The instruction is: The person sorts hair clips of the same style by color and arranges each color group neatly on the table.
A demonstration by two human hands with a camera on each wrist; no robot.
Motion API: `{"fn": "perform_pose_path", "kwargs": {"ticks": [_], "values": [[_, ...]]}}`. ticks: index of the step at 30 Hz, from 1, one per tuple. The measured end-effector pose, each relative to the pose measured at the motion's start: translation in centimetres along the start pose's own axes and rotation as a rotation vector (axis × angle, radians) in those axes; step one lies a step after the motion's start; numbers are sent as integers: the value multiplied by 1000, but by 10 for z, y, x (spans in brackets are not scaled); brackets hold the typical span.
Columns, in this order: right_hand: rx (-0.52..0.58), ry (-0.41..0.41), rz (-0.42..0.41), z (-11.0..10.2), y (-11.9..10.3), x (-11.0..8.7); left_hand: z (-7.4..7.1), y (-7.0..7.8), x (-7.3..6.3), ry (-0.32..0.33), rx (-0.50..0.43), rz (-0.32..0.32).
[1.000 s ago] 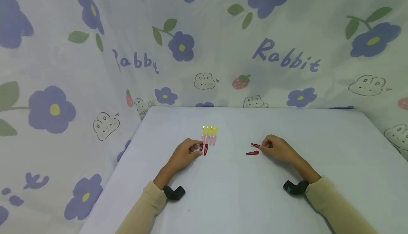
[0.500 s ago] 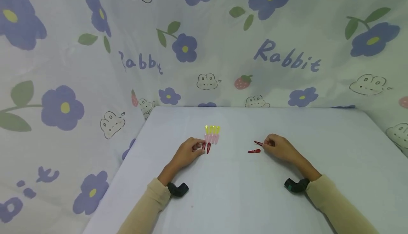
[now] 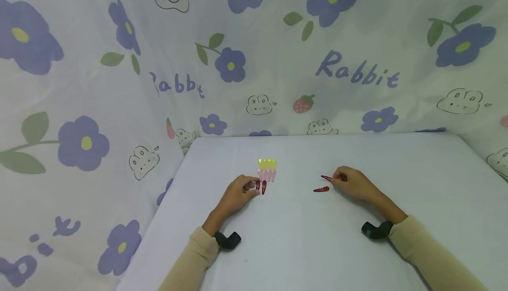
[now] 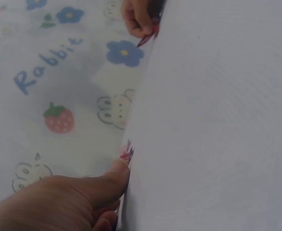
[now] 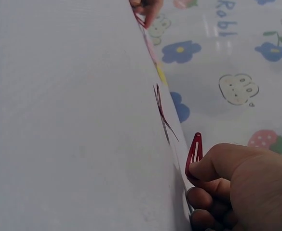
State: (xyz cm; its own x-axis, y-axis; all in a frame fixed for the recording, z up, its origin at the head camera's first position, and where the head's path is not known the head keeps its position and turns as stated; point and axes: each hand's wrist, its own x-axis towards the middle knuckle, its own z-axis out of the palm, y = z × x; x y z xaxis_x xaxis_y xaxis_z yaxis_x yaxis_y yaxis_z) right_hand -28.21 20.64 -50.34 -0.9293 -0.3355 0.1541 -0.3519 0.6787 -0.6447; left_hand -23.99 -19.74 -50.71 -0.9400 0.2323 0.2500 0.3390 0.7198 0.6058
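My right hand point(image 3: 353, 183) pinches a red snap hair clip point(image 5: 196, 143) between thumb and forefinger, raised off the table in the right wrist view. Just below it on the table lies a loose red hair clip point(image 3: 321, 189). On the left, the thumb and forefinger of my left hand point(image 3: 238, 194) close on the two ends of another red hair clip point(image 3: 258, 185). Beside that one, a further red hair clip point(image 3: 264, 188) lies upright in line. Behind these stand a row of pink hair clips point(image 3: 273, 176) and a row of yellow ones point(image 3: 274, 163).
The white table point(image 3: 301, 233) runs back to a cloth backdrop point(image 3: 278, 70) printed with flowers, rabbits and strawberries. Black wrist devices sit on both wrists, the left device point(image 3: 228, 240) and the right device point(image 3: 376, 230).
The whole head view has shifted slightly. Both hands keep nearly the same places on the table, the right still holding its red hair clip and the left still at the red row.
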Motion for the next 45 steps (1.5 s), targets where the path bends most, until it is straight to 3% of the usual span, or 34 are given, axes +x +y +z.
{"fn": "perform_pose_path", "kwargs": {"ticks": [7, 16, 23, 27, 30, 36, 45], "values": [[48, 12, -36, 2, -3, 1, -5, 0, -7, 21, 11, -19], [159, 11, 19, 5, -7, 1, -14, 1, -17, 5, 38, -59], [254, 63, 51, -15, -17, 0, -10, 0, -10, 13, 29, -17], [312, 79, 81, -26, -34, 0, -7, 0, -6, -8, 23, -9], [372, 62, 48, -27, -49, 7, -7, 1, -4, 11, 15, -4], [468, 15, -41, -11, -80, 19, -5, 1, -3, 14, 11, 6], [414, -8, -60, 29, -116, 38, 1, 0, 3, 6, 13, -5]]}}
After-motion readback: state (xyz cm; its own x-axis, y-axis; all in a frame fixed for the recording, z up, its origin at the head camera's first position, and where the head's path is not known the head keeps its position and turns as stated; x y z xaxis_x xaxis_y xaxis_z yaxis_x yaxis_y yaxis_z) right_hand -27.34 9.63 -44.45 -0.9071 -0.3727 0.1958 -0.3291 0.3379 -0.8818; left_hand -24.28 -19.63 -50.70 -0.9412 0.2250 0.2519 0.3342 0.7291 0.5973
